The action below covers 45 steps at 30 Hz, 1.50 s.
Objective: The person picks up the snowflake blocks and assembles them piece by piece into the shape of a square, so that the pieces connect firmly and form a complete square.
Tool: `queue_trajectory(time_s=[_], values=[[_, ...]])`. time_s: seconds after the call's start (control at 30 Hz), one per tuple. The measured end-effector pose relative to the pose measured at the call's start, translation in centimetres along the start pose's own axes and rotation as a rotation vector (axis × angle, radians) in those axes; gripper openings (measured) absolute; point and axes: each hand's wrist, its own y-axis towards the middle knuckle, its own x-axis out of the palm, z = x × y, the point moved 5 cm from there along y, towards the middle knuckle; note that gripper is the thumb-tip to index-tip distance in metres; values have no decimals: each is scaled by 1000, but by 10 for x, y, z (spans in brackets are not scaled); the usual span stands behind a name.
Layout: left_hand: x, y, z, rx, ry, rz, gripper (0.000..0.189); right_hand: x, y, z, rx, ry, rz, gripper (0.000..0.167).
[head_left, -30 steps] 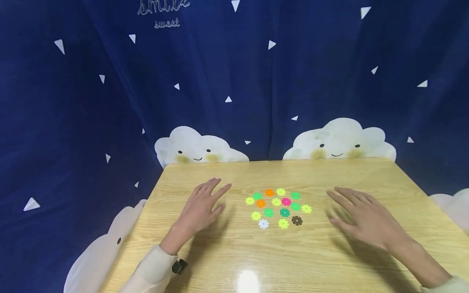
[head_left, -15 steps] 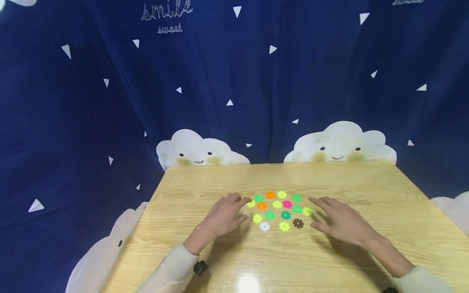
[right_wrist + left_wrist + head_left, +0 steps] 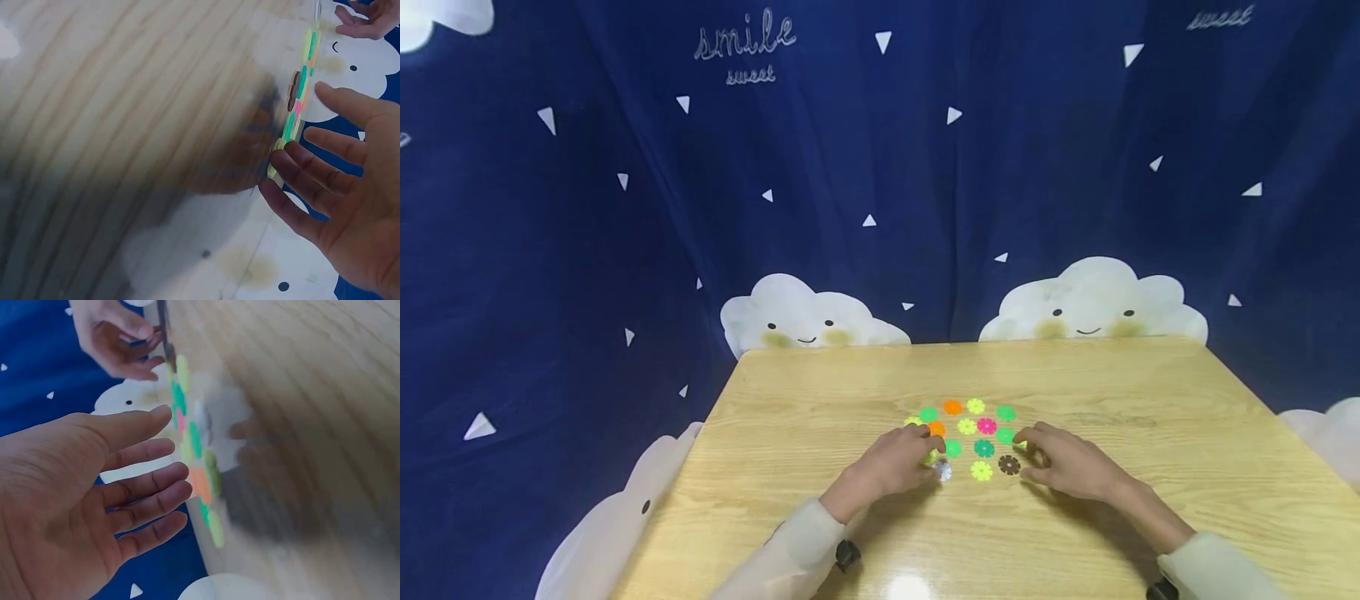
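Two hands, the left hand and the right hand, had come inward over the tabletop, as the head view told it: a second earlier they had hung well apart on either side of the discs, and now each reached the outer edge of the group. The discs themselves seemed to lie just where they had been, flat and loosely scattered, the pink disc among them, and none was lifted as far as I could see. The left hand, fingers bent, hid part of the white disc, while the right hand's thumb came just beside the brown disc. To my eye that meant the approach was all but done and nothing had yet been taken up, though whether any fingertip touched a disc I couldn't tell from there. Seen from the left wrist, the left hand was loosely spread, its fingers gently curved with nothing between them; the discs made a blurred, bright band past its fingertips, and the right hand faced it from the far end. Seen from the right wrist, the right hand was just as empty, its fingers apart and a little bent, the lower fingertips overlapping the near end of the row; contact was again unclear, but the discs looked well within reach.
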Motion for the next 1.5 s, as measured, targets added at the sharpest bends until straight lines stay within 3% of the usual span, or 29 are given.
queue_trajectory(time_s=[0.23,0.53,0.9,1.17,1.33,1.5], values=[[17,2,4,24,-35,13,23,10,9,-5,2,24,-12,37],[21,3,7,37,-50,73,16,22,14,-6,1,34,27,16],[27,9,6,-5,-47,47,27,20,18,-8,47,131,-33,22],[30,11,6,0,-76,28,27,24,17,-9,0,231,-37,28],[30,9,9,19,-134,69,26,26,16,-8,-5,245,-44,27],[27,9,12,29,-251,123,28,26,13,-8,-25,210,-33,19]])
